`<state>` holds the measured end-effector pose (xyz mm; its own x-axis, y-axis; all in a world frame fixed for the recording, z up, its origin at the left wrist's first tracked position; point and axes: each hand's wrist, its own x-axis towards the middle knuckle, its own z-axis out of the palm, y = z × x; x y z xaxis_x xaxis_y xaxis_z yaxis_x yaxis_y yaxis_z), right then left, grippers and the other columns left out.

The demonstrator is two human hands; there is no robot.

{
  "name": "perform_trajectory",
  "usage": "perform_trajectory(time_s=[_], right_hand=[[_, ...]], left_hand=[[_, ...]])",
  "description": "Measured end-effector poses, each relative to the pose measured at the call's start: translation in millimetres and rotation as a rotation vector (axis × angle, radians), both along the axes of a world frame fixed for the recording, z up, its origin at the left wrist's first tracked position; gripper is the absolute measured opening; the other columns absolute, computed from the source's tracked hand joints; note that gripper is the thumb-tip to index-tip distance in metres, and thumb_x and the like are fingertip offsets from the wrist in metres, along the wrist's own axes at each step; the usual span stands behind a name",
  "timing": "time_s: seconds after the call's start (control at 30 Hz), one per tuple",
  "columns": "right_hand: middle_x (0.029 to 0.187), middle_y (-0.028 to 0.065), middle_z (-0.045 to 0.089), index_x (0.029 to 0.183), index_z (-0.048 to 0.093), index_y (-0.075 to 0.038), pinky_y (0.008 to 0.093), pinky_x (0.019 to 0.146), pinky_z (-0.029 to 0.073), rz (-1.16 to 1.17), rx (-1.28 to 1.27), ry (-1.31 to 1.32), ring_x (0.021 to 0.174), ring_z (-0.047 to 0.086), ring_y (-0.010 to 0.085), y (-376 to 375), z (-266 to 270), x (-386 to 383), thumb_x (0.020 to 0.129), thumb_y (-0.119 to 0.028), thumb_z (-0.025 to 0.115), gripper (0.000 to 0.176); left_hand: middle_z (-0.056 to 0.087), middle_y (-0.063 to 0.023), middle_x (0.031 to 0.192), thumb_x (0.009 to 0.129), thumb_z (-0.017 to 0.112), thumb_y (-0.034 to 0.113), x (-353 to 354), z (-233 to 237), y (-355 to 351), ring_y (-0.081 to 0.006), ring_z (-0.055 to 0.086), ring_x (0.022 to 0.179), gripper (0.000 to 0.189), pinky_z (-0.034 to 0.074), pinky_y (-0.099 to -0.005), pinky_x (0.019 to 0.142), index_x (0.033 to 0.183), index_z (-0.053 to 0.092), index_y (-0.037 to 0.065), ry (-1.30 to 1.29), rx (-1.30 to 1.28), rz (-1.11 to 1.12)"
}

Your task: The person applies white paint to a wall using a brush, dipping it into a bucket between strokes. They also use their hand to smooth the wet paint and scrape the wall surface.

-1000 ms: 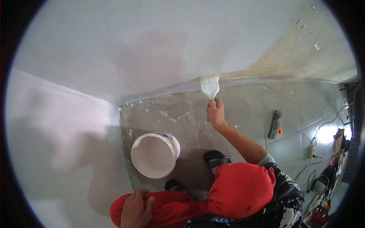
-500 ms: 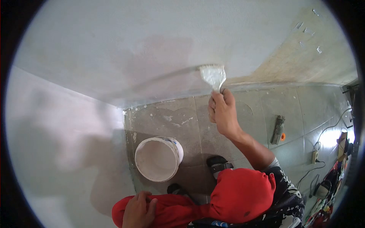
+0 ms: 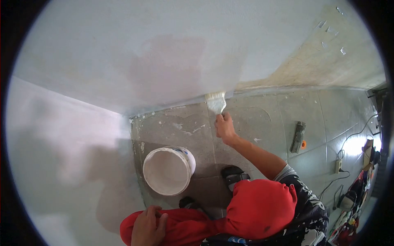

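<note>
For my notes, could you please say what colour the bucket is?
The bucket is white with blue markings, best seen in the head view.

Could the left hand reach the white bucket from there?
Probably yes: the left hand rests on the red-clad knee, holding nothing visible, and the bucket stands nearby with nothing seen blocking the way.

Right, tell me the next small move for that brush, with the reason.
I'd probably have the right hand draw the brush a little to the right along the foot of the wall: its bristles are at the wall's bottom edge, and a brownish patch shows farther right, unlike the paler surface above.
</note>
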<state>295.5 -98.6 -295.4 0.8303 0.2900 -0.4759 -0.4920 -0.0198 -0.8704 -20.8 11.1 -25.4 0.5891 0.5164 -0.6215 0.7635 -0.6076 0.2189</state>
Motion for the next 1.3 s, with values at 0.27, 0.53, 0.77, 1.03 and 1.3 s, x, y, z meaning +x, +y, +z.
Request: perform_trajectory(time_s=[0.27,0.53,0.77,1.03,1.3], right_hand=[[0.068,0.0007,0.046,0.104,0.045,-0.002,0.029,0.039,0.031,0.005,-0.103,0.128,0.051,0.042,0.0091,-64,-21,10,0.099,-0.022,0.048,0.021],[0.065,-0.0013,0.044,0.089,0.044,-0.006,0.0291,0.038,0.025,0.003,-0.106,0.067,0.047,0.038,0.0092,-90,-14,66,0.097,-0.02,0.051,0.017],[0.064,-0.003,0.041,0.086,0.044,-0.009,0.0254,0.038,0.021,0.044,0.057,0.092,0.044,0.032,0.0061,-90,115,82,0.098,-0.016,0.051,0.016],[0.065,-0.0026,0.042,0.091,0.043,-0.01,0.0246,0.037,0.022,-0.005,0.188,-0.319,0.044,0.031,0.0045,-99,190,44,0.1,-0.017,0.046,0.012],[0.063,-0.0027,0.04,0.09,0.04,-0.011,0.0256,0.037,0.024,0.023,0.2,-0.061,0.044,0.031,0.006,-95,31,63,0.1,-0.02,0.044,0.014]], left_hand=[[0.068,-0.0167,0.094,0.093,0.061,0.024,-11,-2,2,-0.0348,0.065,0.094,0.029,0.05,-0.044,0.084,0.113,0.057,0.003,-0.084,-0.01,-0.032],[0.065,-0.0245,0.109,0.101,0.052,0.026,-16,-5,3,-0.0419,0.061,0.105,0.032,0.047,-0.046,0.091,0.118,0.056,0.0,-0.055,-0.01,-0.105],[0.068,-0.0169,0.095,0.093,0.062,0.024,9,6,-4,-0.035,0.065,0.095,0.028,0.05,-0.0441,0.084,0.111,0.058,0.003,-0.032,0.007,0.005],[0.068,-0.0169,0.098,0.093,0.061,0.023,0,-8,2,-0.0345,0.066,0.095,0.027,0.05,-0.0435,0.084,0.111,0.058,0.003,-0.063,-0.017,0.001],[0.065,-0.0239,0.11,0.102,0.049,0.029,-4,-1,5,-0.0416,0.061,0.107,0.034,0.046,-0.0458,0.092,0.119,0.055,0.0,-0.016,-0.048,-0.085]])
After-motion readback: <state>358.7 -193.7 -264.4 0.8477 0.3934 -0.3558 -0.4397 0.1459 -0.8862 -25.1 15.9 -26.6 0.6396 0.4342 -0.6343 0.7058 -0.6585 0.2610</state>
